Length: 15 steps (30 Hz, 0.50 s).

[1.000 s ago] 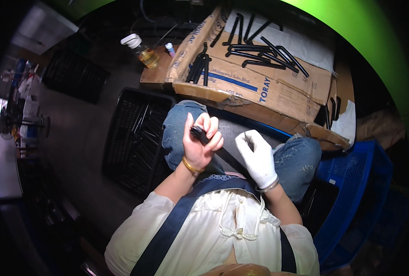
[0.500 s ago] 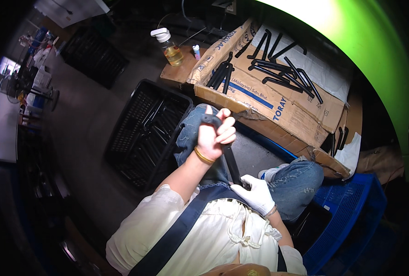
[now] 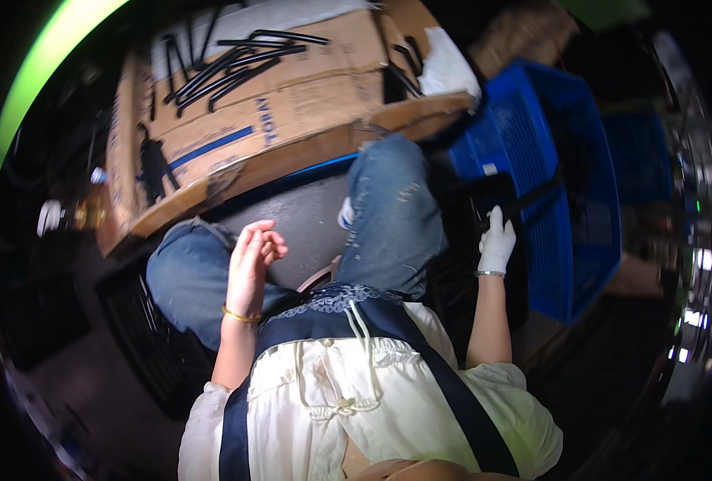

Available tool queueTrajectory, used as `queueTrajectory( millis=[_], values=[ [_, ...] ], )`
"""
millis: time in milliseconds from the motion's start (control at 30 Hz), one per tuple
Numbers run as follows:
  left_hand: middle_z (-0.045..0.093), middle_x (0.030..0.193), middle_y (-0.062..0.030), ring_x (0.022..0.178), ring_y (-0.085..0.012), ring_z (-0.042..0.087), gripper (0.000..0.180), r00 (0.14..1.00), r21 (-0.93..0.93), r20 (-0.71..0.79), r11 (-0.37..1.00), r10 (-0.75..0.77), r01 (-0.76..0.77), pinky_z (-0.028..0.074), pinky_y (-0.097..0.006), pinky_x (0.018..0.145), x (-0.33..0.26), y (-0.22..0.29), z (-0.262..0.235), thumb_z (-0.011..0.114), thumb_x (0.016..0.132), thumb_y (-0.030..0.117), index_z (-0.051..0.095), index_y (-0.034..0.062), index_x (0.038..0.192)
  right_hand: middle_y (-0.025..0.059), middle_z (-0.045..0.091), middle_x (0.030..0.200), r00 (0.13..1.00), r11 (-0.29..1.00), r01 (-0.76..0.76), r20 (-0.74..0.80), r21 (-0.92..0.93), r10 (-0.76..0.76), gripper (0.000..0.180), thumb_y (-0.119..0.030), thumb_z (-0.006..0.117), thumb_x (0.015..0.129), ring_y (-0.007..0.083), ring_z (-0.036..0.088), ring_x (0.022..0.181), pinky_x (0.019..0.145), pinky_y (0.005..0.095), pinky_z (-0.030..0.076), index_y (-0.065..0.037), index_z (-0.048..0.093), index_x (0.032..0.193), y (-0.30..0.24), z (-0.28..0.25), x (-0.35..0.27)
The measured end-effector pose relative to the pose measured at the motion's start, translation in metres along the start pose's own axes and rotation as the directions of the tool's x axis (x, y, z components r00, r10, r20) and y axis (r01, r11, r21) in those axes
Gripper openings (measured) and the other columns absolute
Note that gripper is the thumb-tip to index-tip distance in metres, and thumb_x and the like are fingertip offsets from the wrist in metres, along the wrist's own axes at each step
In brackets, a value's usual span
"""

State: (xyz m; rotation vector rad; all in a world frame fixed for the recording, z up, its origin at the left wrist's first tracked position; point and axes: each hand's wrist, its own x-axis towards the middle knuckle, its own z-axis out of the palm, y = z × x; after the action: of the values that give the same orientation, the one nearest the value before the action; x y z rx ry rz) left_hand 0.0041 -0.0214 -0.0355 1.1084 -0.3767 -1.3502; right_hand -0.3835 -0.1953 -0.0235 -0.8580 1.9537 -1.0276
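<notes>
My left hand (image 3: 252,263) is bare with a gold bangle at the wrist. It hovers over my left thigh with loosely curled fingers and holds nothing. My right hand (image 3: 496,240), in a white glove, is stretched out to my right side. It grips the end of a long black rod (image 3: 536,196) that points toward the blue crate (image 3: 532,136). Below the glove lies a black crate (image 3: 468,280), mostly in shadow.
A flattened cardboard box (image 3: 292,120) lies in front of my knees, with several black rods (image 3: 235,64) on top and a white cloth (image 3: 448,68) at its right end. Another black crate (image 3: 143,337) stands at my left. A small bottle (image 3: 51,216) sits far left.
The view has swung to the right. My left hand let go of the black rod and stays over my lap. The gloved right hand carried the rod out to the right, toward the blue crate.
</notes>
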Motion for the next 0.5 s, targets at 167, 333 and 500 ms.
queueTrajectory(
  millis=[167,333,500],
  values=[
    [0.061,0.094,-0.0039,0.084,-0.0129,0.059,0.031,0.994,0.068,0.054,0.994,-0.091,0.087,0.047,-0.025,0.078,0.031,-0.011,0.026,0.046,0.104,0.03,0.056,0.0056,0.12,0.0333,0.065,0.091,0.997,0.803,-0.029,-0.073,-0.595,-0.019,0.062,-0.048,0.06,0.09,0.0445,0.065,0.09,0.082,0.0466,0.048,0.013,0.065,0.096,0.21,-0.104,0.005],
    [0.061,0.093,-0.003,0.083,-0.0117,0.058,0.028,0.979,0.121,0.095,0.978,-0.181,0.169,0.047,-0.024,0.078,0.046,-0.02,0.059,0.046,0.104,0.028,0.058,0.006,0.118,0.0291,0.065,0.116,0.914,0.567,-0.341,-0.125,-0.75,0.385,0.069,-0.05,0.062,0.087,0.0402,0.06,0.114,0.096,0.0393,0.047,0.012,0.062,0.116,0.347,-0.106,0.004],
    [0.059,0.091,-0.0011,0.081,-0.0098,0.057,0.024,0.982,0.186,0.094,0.972,-0.164,0.144,0.046,-0.024,0.076,0.059,-0.011,0.072,0.048,0.103,0.023,0.058,0.0058,0.116,0.0224,0.07,0.083,0.876,0.584,-0.213,0.111,-0.783,0.469,0.055,-0.05,0.058,0.09,0.0383,0.069,0.074,0.067,0.0485,0.052,0.003,0.069,0.099,0.365,-0.088,0.047]
  ],
)
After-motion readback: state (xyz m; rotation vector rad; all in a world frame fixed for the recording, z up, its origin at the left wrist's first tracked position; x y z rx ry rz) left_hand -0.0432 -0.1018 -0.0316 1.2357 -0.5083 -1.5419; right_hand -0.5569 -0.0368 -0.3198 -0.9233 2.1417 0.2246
